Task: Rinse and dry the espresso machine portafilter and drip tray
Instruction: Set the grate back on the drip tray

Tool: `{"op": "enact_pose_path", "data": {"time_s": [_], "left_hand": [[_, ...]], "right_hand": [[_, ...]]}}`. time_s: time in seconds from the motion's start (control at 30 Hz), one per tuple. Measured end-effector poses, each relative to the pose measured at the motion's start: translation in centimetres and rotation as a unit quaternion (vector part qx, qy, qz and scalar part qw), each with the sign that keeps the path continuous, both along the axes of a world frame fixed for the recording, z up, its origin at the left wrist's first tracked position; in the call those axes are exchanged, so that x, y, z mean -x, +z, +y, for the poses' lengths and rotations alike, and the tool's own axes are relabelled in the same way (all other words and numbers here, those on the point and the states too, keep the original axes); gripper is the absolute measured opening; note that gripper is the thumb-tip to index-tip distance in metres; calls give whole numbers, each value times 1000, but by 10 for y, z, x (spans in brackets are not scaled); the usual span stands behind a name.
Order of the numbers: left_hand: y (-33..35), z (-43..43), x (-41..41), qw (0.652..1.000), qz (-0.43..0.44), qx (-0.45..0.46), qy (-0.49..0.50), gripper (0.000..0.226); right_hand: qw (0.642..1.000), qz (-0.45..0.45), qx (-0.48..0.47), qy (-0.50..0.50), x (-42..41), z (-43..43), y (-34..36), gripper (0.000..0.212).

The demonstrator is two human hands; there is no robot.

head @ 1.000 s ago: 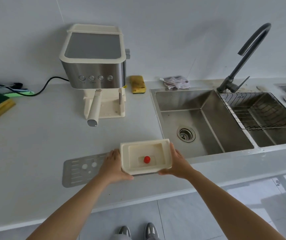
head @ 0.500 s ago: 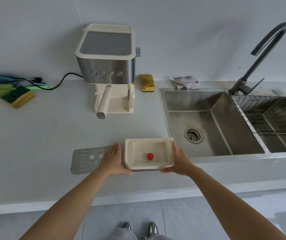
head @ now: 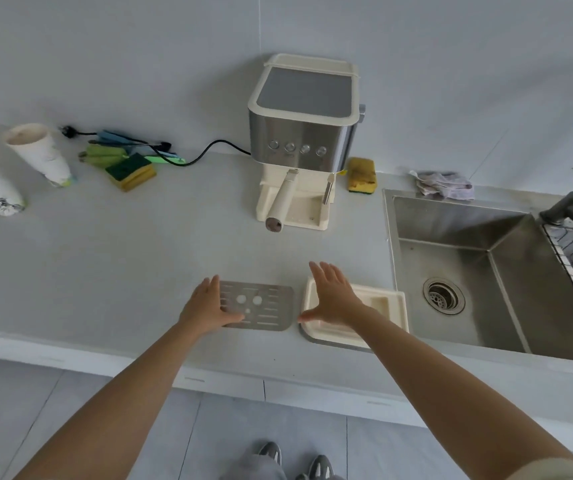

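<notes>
Legend: the left hand [head: 209,308] and right hand [head: 333,299] are held flat, fingers straight and slightly apart, nothing gripped. The drip tray [head: 396,306] is seen beneath the right fingers on the bench [head: 139,254], the metal grate [head: 271,306] beneath the left. The portafilter [head: 283,199] is seated in the espresso machine [head: 302,133], well beyond the fingertips.

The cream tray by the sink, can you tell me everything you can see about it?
The drip tray is a shallow cream rectangle with rounded corners. It looks like plastic, with a raised rim, a sunken middle and a grey strip under its front edge. It lies flat, open side up, on the counter near the front edge, right beside the sink and a small gap from the metal grate. The right hand, fingers straight, covers its left part; whether it touches is unclear.
</notes>
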State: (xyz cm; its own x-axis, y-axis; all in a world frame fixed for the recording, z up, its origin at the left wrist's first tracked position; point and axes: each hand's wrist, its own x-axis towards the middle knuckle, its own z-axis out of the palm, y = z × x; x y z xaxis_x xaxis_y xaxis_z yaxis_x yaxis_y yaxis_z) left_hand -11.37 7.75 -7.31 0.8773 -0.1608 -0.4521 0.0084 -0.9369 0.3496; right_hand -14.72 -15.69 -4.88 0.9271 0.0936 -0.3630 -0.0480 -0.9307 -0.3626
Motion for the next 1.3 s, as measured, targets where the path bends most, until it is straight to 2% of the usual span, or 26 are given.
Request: {"op": "enact_pose_path", "data": {"time_s": [0.13,0.23,0.6,0.93,1.3], "left_hand": [[3,16,-12,996,-13,-59,-67,105],[3,22,-25,994,-5,-57,-98,106],[-12,27,-53,973,12,-117,-200,100],[-15,21,-66,963,5,-130,-234,90],[-16,26,-59,979,10,-81,-185,88]], "right_hand": [[999,12,24,44,-16,34,-4,98],[995,29,71,68,-26,49,-9,90],[969,58,212,112,-42,68,-29,93],[970,78,203,110,-53,69,-32,99],[977,72,177,91,-49,66,-34,98]]}}
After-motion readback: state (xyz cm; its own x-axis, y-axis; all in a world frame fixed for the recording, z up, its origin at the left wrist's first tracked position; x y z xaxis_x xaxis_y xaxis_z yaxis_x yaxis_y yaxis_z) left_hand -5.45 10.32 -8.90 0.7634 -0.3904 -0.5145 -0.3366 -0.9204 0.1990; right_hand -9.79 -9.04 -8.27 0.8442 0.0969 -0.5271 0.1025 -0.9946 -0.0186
